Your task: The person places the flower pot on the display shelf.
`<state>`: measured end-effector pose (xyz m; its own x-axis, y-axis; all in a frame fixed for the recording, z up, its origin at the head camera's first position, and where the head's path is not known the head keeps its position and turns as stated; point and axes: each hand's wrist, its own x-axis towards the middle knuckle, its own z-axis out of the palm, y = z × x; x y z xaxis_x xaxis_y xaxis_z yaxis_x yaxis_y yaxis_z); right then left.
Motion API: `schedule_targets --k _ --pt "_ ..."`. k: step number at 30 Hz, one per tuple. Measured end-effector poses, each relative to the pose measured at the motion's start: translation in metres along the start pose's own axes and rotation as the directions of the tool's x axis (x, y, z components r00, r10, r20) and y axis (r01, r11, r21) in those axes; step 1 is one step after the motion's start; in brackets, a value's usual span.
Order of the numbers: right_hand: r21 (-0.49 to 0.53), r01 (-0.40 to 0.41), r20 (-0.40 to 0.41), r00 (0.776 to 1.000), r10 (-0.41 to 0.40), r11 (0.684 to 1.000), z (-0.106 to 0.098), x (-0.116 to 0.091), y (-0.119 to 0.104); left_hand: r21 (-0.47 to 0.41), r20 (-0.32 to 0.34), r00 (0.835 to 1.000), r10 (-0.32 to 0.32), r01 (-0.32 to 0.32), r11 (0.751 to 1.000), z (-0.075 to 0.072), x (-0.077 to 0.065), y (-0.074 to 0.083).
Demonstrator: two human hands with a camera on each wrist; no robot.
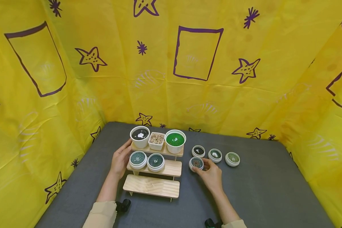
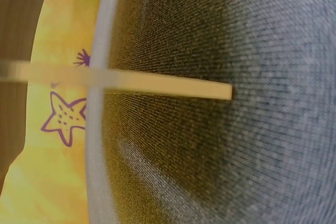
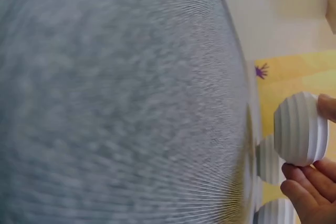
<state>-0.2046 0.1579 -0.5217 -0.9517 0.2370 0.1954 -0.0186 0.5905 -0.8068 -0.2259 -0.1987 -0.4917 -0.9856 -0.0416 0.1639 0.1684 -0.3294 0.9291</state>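
Observation:
My right hand point(image 1: 212, 175) pinches a small white ridged cup point(image 1: 196, 162) with grey-blue contents and a few reddish specks. In the right wrist view, thumb and fingers grip this cup point(image 3: 299, 129) by its sides. At the left end of a three-tier wooden stand point(image 1: 172, 167), my left hand point(image 1: 121, 161) holds the top board's edge, its fingertips partly hidden there. Two similar cups with blue-green contents, a left one point(image 1: 138, 159) and a right one point(image 1: 155, 162), stand on the middle tier. The left wrist view shows a wooden strip point(image 2: 173, 84) but no hand.
On the top tier are a dark-filled tub point(image 1: 140, 136), a square dish of brown bits point(image 1: 156, 140) and a green-filled tub point(image 1: 175, 141). Three small cups, one dark point(image 1: 198, 151), one dark green point(image 1: 215, 155), one pale green point(image 1: 232, 159), sit on the grey table point(image 1: 262, 190). Yellow cloth point(image 1: 159, 95) surrounds it.

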Motion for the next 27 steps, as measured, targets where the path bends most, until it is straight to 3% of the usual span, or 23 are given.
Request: schedule_targets --k 7,27 --pt "0.042 -0.012 -0.003 1.0 0.012 0.999 -0.006 0.001 -0.007 -0.002 -0.001 1.0 -0.003 0.003 1.0 0.0 0.0 0.0" --pt "0.169 0.05 -0.014 0.999 -0.048 0.984 -0.026 -0.016 -0.048 0.021 -0.008 1.0 -0.001 0.001 1.0 0.0 0.0 0.0"
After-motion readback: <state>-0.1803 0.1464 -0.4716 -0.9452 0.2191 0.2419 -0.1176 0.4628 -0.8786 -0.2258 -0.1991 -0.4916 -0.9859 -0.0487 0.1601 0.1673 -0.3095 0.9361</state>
